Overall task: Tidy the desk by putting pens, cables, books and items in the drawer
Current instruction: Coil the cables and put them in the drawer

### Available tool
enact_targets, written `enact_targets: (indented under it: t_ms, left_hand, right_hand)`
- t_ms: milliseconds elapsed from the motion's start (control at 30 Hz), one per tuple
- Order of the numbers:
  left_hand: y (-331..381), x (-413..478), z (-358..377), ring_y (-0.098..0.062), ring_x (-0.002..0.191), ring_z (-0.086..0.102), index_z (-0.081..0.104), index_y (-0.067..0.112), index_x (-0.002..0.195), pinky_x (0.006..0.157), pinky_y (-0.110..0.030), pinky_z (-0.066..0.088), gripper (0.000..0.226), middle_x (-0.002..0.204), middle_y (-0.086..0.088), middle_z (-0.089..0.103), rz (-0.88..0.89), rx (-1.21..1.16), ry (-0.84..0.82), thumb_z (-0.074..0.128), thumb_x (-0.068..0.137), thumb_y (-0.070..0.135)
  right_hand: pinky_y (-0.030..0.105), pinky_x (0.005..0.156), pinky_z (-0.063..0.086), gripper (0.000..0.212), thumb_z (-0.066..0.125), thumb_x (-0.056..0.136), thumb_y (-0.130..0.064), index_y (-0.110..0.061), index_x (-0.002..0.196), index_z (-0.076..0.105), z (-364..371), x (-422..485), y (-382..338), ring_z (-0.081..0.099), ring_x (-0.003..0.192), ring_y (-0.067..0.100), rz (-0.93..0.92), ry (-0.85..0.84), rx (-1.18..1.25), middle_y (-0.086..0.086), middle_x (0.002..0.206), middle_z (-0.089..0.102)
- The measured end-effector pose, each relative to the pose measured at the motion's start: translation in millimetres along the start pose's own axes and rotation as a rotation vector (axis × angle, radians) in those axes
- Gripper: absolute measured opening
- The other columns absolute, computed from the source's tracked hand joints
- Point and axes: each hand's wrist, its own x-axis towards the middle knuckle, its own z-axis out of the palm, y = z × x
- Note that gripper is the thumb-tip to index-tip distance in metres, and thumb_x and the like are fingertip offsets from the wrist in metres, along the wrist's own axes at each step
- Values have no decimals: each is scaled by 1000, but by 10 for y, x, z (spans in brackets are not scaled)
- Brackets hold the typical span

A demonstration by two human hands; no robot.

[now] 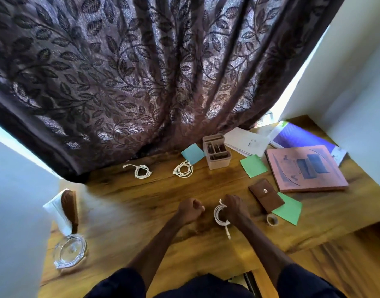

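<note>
Above the wooden bench (141,203), your right hand (235,208) grips a coiled white cable (219,216), fingers closed around it; your left hand (190,208) is fisted, contents indiscernible; a leaf-patterned curtain (141,82) hangs behind.

Bench (154,196): wooden, warm grain.
Back edge: two coiled white cables (141,169) (183,168), blue note (192,153), pen holder (217,154).
Right side: papers (246,141), pink book (306,167), brown pouch (266,195) — green notes (253,165) (289,208), tape roll (272,219).
Left side: hairbrush (70,204), glass lid (70,251).
</note>
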Motion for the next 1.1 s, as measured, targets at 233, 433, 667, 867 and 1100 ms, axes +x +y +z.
enact_targets:
  t_ms: [233, 433, 667, 867, 1100]
  left_hand:
    - [-269, 342, -286, -10, 87, 64, 73, 10, 101, 73, -29, 48, 36, 94, 0, 71, 31, -51, -106, 75, 83, 41]
    - [-464, 361, -571, -7, 71, 68, 69, 23, 87, 65, -34, 60, 9, 86, -5, 71, 41, -337, 5, 66, 93, 29]
    - [-889, 352, -833, -21, 64, 57, 72, 7, 86, 59, -33, 47, 39, 71, -10, 64, -69, -636, 97, 65, 93, 45]
    - [-1036, 329, -913, -22, 66, 62, 75, 13, 90, 64, -37, 50, 50, 81, -24, 72, -89, -679, 133, 65, 79, 60]
    - [-964, 149, -843, -22, 65, 60, 75, 8, 83, 65, -39, 47, 25, 71, -12, 69, -111, -643, 132, 65, 95, 27]
  right_hand:
    - [24, 68, 45, 22, 70, 82, -14, -18, 103, 75, -162, 440, -697, 71, 96, 20, -155, 11, 189, 1, 105, 76]
    - [7, 65, 48, 20, 79, 80, -23, -19, 100, 75, -217, 854, -1141, 67, 82, -2, -298, -141, 317, -7, 99, 77]
    - [34, 92, 52, 44, 71, 88, -34, -14, 126, 63, 71, 1318, -1385, 63, 113, 20, -219, -93, 205, 3, 123, 68]
    - [37, 101, 45, 47, 77, 79, -18, -7, 123, 64, 474, 1411, -1322, 60, 119, 32, -202, -75, 84, 13, 125, 66]
    - [36, 84, 55, 34, 64, 74, -44, -23, 100, 70, 594, 1015, -811, 68, 101, 22, -236, -53, 83, -1, 108, 72]
